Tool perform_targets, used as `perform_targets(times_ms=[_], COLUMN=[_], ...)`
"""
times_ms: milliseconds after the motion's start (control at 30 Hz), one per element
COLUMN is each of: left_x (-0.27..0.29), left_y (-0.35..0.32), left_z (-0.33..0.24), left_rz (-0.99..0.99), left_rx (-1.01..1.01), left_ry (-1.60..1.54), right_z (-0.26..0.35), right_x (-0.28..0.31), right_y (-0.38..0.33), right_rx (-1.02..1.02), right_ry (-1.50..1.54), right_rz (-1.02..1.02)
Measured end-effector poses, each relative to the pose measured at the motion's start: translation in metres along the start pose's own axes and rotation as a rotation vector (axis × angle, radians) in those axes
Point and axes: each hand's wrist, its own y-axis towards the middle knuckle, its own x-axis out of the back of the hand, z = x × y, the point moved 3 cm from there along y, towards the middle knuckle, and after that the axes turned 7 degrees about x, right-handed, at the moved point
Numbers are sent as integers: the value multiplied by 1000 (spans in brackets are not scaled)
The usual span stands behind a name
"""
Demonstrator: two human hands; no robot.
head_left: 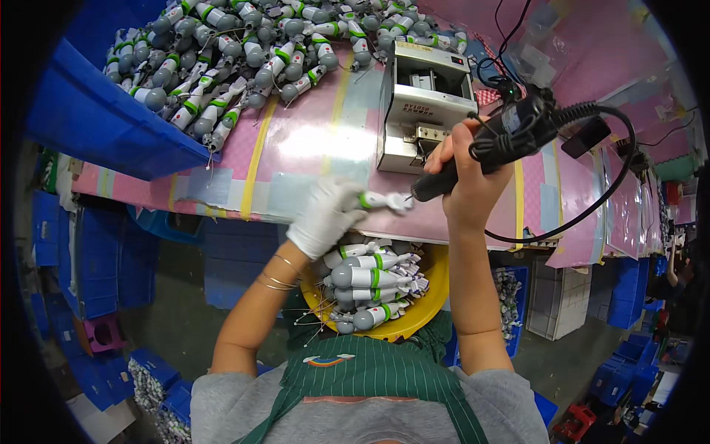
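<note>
Apron (370, 377) in the foreground, a yellow basin (442, 285) brimmed with gray-and-white, green-banded units (359, 280) just below the near edge of a pink tabletop (296, 140). Past it, over that edge, one unit (379, 200) was pinched in the worker's gloved left hand (323, 214), blurred, its far end hidden by the fingers and its white end pointing right. The bare right hand (473, 166) wrapped round a black driver (436, 183) aimed at that white end; whether the tip touched was too fine to tell.

The job appeared to be mid-run, with a single piece at the tool and plenty in both piles. Whether that piece was newly begun or nearly complete could not be judged from its visible end.

Beyond the driver stood a metal machine (429, 103). Farther left, a large heap (251, 55) of like units covered the back of the tabletop, partly behind the wall of a blue bin (111, 111). Nothing visible set finished pieces apart from unfinished, so which pile was done and which was left remained unclear.
</note>
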Motion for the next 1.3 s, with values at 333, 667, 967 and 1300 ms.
perform_targets(times_ms=[333,667,967,1300], left_x=[-23,-22,-25,-25], left_y=[2,6,4,6], left_z=[-30,-31,-29,-30], left_rz=[-90,-81,-102,-106], left_rx=[-133,-108,-107,-109], left_ry=[2,12,5,1], right_z=[-10,-20,-18,-37], right_x=[3,-3,-8,-1], right_y=[-22,-37,-44,-42], right_rx=[-34,-3,12,285], right_ry=[28,-32,-61,-340], right_rz=[16,161,169,14])
